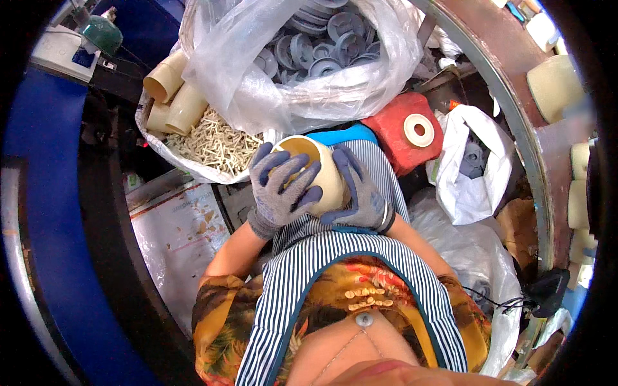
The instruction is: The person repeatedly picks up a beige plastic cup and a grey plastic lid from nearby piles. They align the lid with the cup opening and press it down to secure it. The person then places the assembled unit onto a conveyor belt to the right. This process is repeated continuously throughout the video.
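Both my hands wear grey gloves with darker fingertips. Between them, over my lap, is a cream plastic pipe fitting (331, 183), a wide hollow cylinder tilted so that its round mouth shows. My left hand (280, 190) lies across the fitting's left side, fingers spread over its rim and wall. On the opposite side, my right hand (368, 193) grips the wall, thumb low and fingers up along it. The fitting's underside is hidden.
Ahead stands a clear plastic bag (257, 96) of grey round plastic parts (325, 48). A white sack (193, 168) left of it holds small cream sticks (215, 145) and cream pipe pieces (188, 109). To the right are a red container (396, 138) and another white sack (460, 193).
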`<state>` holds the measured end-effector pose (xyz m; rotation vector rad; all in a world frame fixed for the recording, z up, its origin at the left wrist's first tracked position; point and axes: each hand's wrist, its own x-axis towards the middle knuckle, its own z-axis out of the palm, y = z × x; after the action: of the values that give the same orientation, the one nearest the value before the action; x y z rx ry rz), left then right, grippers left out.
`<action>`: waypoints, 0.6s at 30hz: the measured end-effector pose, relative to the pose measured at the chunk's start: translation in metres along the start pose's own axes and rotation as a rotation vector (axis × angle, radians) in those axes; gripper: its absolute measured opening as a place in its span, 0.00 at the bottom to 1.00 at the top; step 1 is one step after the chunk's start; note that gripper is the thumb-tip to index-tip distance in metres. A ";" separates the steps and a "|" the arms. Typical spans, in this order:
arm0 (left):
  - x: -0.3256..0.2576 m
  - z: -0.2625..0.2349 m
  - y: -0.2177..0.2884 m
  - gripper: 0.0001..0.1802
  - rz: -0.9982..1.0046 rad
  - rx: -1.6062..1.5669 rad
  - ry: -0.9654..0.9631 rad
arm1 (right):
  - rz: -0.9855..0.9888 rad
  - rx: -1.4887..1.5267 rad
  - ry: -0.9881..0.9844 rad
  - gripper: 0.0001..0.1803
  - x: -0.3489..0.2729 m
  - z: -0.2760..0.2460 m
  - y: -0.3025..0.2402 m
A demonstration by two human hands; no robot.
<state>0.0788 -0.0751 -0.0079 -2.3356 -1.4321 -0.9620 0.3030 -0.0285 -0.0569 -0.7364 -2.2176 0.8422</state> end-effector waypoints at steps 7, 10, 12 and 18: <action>0.012 0.001 -0.010 0.25 -0.116 -0.131 -0.080 | -0.019 0.109 0.042 0.68 0.011 0.020 0.025; 0.025 -0.007 -0.011 0.29 -0.057 -0.173 -0.284 | -0.030 0.145 0.068 0.70 0.012 0.026 0.030; 0.020 -0.006 -0.012 0.29 -0.083 -0.092 -0.270 | -0.044 0.127 0.072 0.70 0.017 0.028 0.032; 0.006 -0.004 -0.022 0.21 0.029 -0.186 -0.412 | -0.024 0.047 0.004 0.68 0.018 0.026 0.029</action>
<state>0.0604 -0.0618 -0.0036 -2.8082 -1.4947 -0.6535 0.2800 -0.0074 -0.0863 -0.6867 -2.1909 0.8774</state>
